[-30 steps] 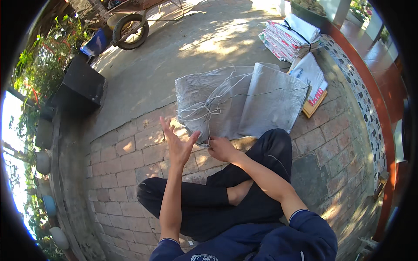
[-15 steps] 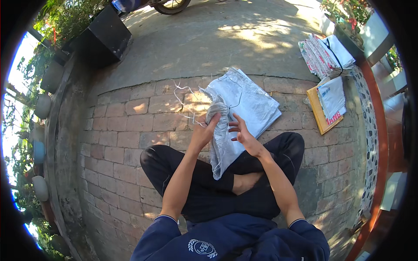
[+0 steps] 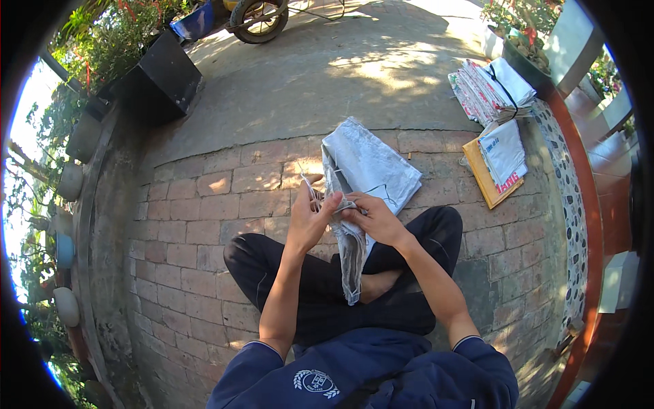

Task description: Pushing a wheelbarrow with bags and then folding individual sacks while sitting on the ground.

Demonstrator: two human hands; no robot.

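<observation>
A white woven sack (image 3: 371, 157), folded flat, lies on the bricks in front of my crossed legs, its crumpled, gathered edge (image 3: 350, 266) hanging toward my lap. My left hand (image 3: 310, 218) is closed on that edge, thumb on top, with loose white string (image 3: 310, 183) at its fingers. From the right, my right hand (image 3: 379, 219) pinches the same edge close to my left thumb. Both sets of fingertips partly hide the spot they grip. A thin dark cord (image 3: 386, 192) rests on the sack's right part.
To the right sits a bundle of folded sacks (image 3: 477, 95) tied with black cord. Nearer me are a yellow folded sack (image 3: 480, 167) and a white printed one (image 3: 503, 151). A black planter (image 3: 160, 78) stands far left, and a wheel (image 3: 262, 20) shows at the top.
My right hand, open and apart before, has moved left and closed on the sack's gathered edge. That edge now hangs lower, and the view has shifted slightly.
</observation>
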